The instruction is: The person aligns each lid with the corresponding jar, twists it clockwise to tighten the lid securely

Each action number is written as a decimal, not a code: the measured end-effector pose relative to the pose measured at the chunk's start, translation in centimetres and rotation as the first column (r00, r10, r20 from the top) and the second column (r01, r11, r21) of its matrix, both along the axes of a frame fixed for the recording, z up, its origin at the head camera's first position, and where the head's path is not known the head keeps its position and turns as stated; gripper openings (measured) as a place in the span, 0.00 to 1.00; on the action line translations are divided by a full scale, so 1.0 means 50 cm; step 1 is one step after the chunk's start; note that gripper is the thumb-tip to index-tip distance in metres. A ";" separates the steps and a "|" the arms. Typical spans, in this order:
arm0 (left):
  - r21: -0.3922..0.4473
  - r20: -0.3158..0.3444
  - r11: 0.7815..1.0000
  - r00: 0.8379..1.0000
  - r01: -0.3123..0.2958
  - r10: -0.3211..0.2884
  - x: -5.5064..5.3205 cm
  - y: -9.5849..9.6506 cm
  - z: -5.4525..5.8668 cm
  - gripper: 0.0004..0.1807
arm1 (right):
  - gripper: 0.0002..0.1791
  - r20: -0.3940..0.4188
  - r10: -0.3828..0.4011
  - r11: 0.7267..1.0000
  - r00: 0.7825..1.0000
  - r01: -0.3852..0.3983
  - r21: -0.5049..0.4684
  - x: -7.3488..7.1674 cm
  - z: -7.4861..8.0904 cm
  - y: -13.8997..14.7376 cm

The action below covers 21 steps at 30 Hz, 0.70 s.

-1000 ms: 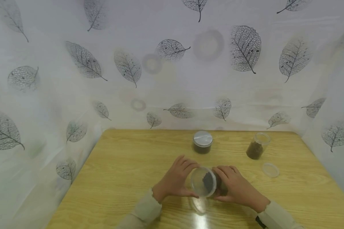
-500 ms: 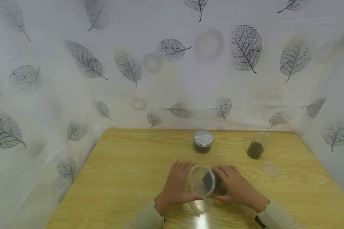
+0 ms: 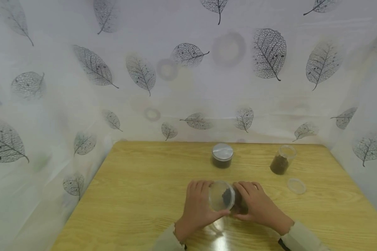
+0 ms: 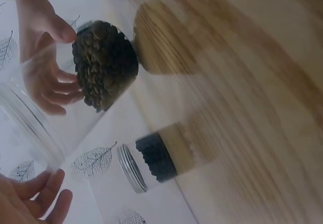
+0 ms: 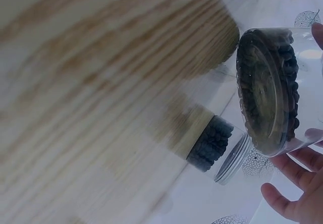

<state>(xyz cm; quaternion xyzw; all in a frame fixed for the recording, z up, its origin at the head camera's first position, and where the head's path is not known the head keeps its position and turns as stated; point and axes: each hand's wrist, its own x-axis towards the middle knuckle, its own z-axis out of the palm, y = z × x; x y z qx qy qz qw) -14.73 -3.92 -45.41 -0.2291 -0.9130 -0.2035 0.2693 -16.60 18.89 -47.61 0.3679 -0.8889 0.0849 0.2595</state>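
A clear jar (image 3: 228,198) partly filled with dark bean-like pieces (image 4: 103,65) is tilted, its round clear top end facing left. My right hand (image 3: 257,205) grips the jar's filled end from the right side. My left hand (image 3: 198,205) holds the top end, fingers at its upper edge and thumb along the lower edge. In the left wrist view, ridged rings circle this end, and left fingertips (image 4: 59,176) touch its rim. The right wrist view shows the jar's base (image 5: 265,93) with right fingers (image 5: 298,168) under its side.
A shorter jar (image 3: 222,161) with a silver lid and dark contents stands behind the hands. At the right stands an uncovered clear jar (image 3: 281,162) of dark brown contents, with a clear round lid (image 3: 296,186) lying before it. Leaf-printed sheeting (image 3: 188,90) encloses the wooden table (image 3: 138,181).
My left hand has turned around the jar's top end: its thumb slid rightward along the lower edge while the fingers came down slightly. My right hand and the jar have hardly moved.
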 end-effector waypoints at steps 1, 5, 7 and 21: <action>0.003 0.002 1.000 1.000 0.017 -0.017 -0.002 -0.001 -0.001 0.47 | 0.56 -0.001 0.000 1.000 1.000 0.000 0.001 0.000 0.000 0.000; 0.014 0.015 0.996 0.996 0.089 -0.090 -0.012 -0.009 -0.006 0.47 | 0.56 -0.011 0.006 1.000 1.000 -0.006 0.002 -0.001 -0.001 0.000; 0.019 0.017 0.992 0.992 0.126 -0.126 -0.018 -0.012 -0.009 0.46 | 0.56 -0.011 0.011 1.000 1.000 -0.011 -0.001 -0.001 -0.001 -0.001; -0.017 -0.052 0.957 0.955 0.291 -0.292 -0.047 -0.034 -0.013 0.49 | 0.57 0.008 0.023 1.000 1.000 -0.023 0.009 -0.002 0.001 -0.003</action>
